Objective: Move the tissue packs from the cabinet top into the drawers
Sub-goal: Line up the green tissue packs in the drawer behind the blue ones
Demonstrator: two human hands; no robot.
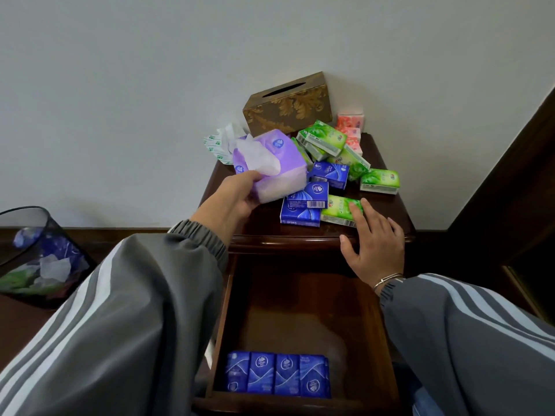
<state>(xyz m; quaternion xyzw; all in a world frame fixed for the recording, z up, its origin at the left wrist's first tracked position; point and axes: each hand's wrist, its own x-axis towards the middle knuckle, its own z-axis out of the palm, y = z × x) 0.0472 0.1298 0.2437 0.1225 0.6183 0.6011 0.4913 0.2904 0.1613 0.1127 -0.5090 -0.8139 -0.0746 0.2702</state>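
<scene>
Head view, the only one we've got: the left hand [237,193] is wrapped around the near left end of the purple tissue pack [270,166], fingers curled underneath and thumb on top, a loose sheet spilling from its opening, and the pack looks raised off the cabinet top [270,232] at its left front corner. The right hand [372,241] is flat and spread, gripping nothing, fingertips resting on the nearest green pack [342,211] at the cabinet's front edge. Just at nine o'clock from that green pack lies a pair of blue packs [303,205], one stacked on the other, and further back toward twelve there's a jumble of more green, blue and pink packs in front of a gold-patterned tissue box [288,103] against the wall. Down at six o'clock the drawer [303,310] stands pulled out, a row of blue packs in the drawer [277,375] lined along its front wall, with the floor behind them bare. Here's the key: the purple pack's long axis runs roughly ten to four, and the open drawer lies straight toward six from the left hand, so I'd call a short drop back toward the body. A mesh bin [42,253] sits off at eight o'clock.
</scene>
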